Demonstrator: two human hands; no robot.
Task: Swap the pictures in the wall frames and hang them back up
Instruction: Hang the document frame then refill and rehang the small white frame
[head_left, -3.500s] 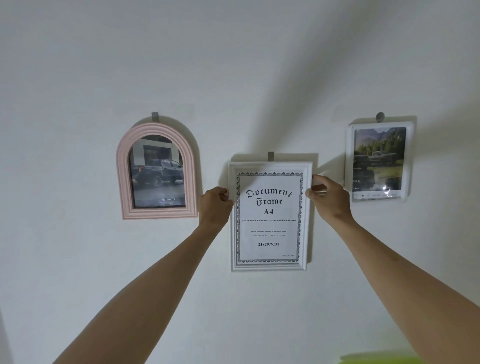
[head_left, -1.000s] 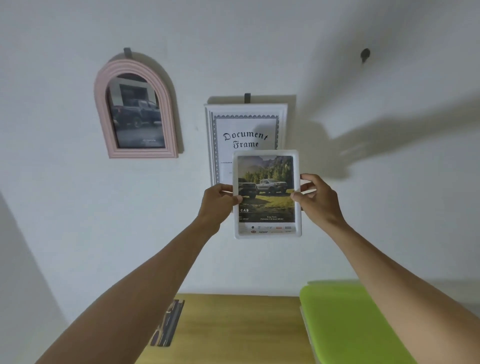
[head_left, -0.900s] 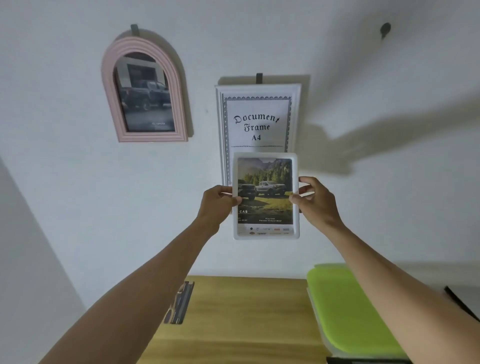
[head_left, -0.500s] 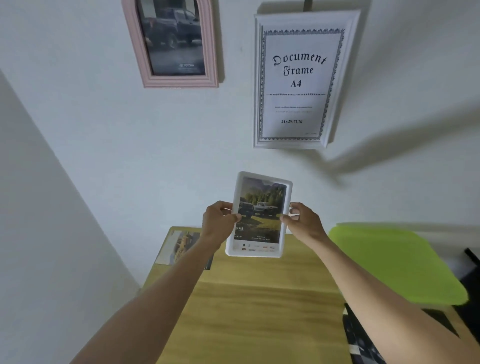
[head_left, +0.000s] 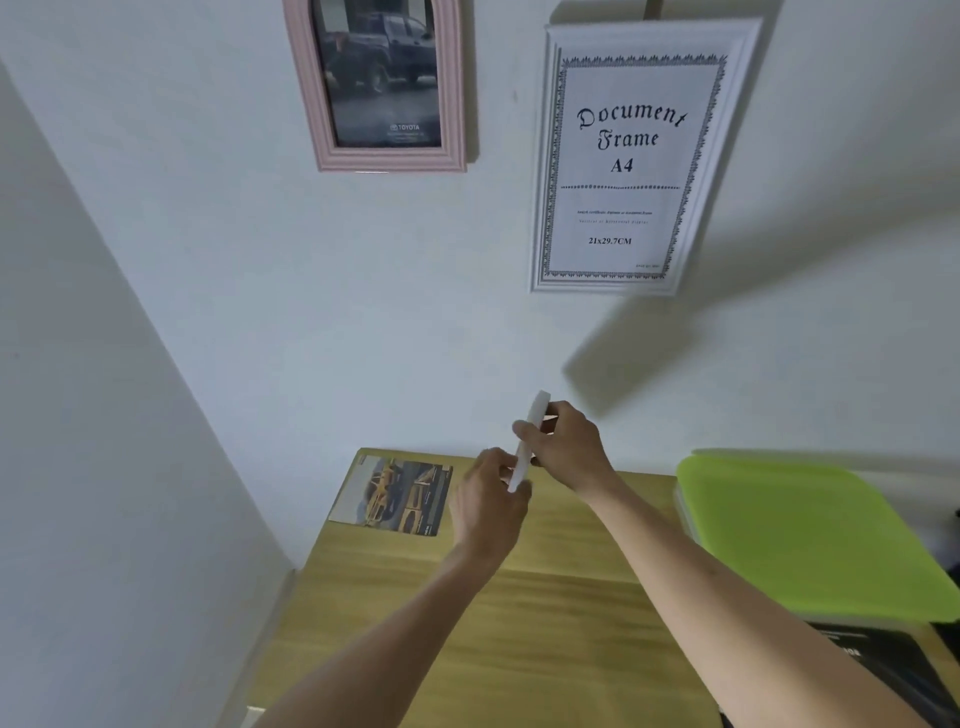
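— White plastic, edge-on: that's all you can see of the small frame (head_left: 529, 441) from here. The right hand (head_left: 566, 447) grips its upper part, thumb on the near side, fingers curled round behind. The left hand (head_left: 488, 493) is blurred, but its fingers seem closed on the lower end.

— So both hands are clamped on it?

— The right one plainly; the left I judge so. They sit close together, with only the frame's thickness between them.

— Which way does it lie?

— Its long axis runs from low near the left hand up and slightly right, towards the wall (head_left: 363, 322). The thin side faces us, so I can't tell which way the picture faces. It's held in the air above the far edge of the wooden table (head_left: 519, 623), not touching it.

— And the next move?

— I'd guess it gets laid face down on the table to open the back. The bare wood lies directly below and towards us. The left hand is the lower one, nearer the surface.

— What else is about?

— A loose car print (head_left: 392, 493) lies flat at the table's far left corner, just left of the left hand. A lime-green lid (head_left: 810, 535) covers the right edge, with something dark (head_left: 893, 670) in front of it. On the wall above hang a pink arched frame (head_left: 384, 156) with a dark truck picture and, right of it, a white document frame (head_left: 639, 156), a little askew.
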